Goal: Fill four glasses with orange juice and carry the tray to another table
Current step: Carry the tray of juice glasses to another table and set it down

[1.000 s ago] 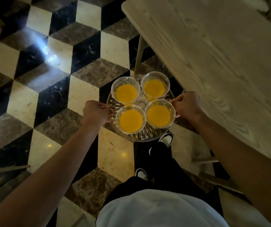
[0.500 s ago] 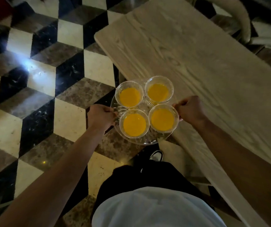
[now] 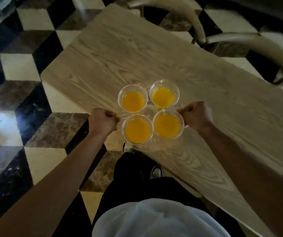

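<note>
**Four full glasses held over the near edge of the desk**

Two hands carry the load between them. The left hand is curled tight on the left rim of the tray, and the right hand is curled on the right rim, so the clear cut-glass tray sits level straight ahead of the person, between the fists. On it stand four glasses of orange juice, packed two by two and touching or nearly so; all look filled.

The tray's near-left part hangs past the desk edge, above the floor, while the rest is above the wood. The right hand is over the desktop; the left is off it, over the tiles. The desk runs diagonally, from near right to far left. Whether the tray touches the wood cannot be told. Setting it down likely calls for a shift forward and right, then lowering evenly.

Beyond the desk stand curved chair backs.
</note>
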Tool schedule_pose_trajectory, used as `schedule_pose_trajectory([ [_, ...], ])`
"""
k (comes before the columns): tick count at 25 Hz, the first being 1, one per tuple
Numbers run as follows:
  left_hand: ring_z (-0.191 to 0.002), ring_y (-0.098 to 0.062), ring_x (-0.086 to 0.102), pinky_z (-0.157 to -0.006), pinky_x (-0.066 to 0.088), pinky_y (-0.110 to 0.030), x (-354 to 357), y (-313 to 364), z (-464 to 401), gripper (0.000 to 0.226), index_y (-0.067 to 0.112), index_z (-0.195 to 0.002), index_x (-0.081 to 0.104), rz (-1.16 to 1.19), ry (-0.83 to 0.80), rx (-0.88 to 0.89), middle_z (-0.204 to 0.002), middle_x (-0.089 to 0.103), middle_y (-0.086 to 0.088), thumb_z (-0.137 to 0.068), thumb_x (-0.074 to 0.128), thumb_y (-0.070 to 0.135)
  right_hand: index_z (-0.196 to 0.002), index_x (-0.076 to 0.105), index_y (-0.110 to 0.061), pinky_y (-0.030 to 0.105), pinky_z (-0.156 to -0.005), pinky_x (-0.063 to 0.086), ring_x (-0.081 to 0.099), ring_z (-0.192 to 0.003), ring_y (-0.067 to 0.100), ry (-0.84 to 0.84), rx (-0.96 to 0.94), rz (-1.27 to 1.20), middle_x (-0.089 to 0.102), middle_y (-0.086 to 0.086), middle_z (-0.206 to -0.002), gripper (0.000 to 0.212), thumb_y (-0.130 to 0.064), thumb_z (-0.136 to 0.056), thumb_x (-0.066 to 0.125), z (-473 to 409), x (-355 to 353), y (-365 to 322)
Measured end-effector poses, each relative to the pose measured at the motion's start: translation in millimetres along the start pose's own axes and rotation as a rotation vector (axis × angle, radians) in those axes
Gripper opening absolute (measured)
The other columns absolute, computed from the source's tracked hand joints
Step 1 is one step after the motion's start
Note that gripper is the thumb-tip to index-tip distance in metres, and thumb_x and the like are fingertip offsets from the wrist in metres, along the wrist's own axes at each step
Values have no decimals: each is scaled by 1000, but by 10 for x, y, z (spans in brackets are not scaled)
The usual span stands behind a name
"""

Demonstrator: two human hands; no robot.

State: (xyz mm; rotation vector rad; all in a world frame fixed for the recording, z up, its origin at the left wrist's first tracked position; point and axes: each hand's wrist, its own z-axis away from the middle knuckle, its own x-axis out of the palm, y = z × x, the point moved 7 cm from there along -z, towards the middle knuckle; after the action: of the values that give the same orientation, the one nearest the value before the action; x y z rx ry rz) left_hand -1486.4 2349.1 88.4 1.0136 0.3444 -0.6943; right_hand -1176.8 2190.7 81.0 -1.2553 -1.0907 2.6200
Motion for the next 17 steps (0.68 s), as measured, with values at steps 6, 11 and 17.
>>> schedule_pose_trajectory([
  [6,-67,-33,77,-68,67,-54,364,629,-640,17,14,-73,75,-69,-179,148,-72,78,-12,-82,79,1,-72,81,-14,12,-45,51,65,-41,0,142,166,-103,71,-7,-52,17,-26,-84,82,-172,-183,150],
  [11,-73,-28,77,-77,66,-47,633,1039,-1025,14,16,-73,78,-269,-296,291,-69,78,-2,-78,71,5,-75,82,-12,9,-44,47,60,-40,-7,241,304,-158,74,0,-60,14,-23,-84,81,-185,-122,280],
  [17,-57,-6,70,-62,61,-24,950,1369,-1421,25,16,-71,74,-320,-389,346,-59,72,8,-82,72,-6,-76,81,-11,4,-39,39,58,-36,-7,300,425,-252,62,-16,-42,12,-18,-86,81,-189,98,388],
])
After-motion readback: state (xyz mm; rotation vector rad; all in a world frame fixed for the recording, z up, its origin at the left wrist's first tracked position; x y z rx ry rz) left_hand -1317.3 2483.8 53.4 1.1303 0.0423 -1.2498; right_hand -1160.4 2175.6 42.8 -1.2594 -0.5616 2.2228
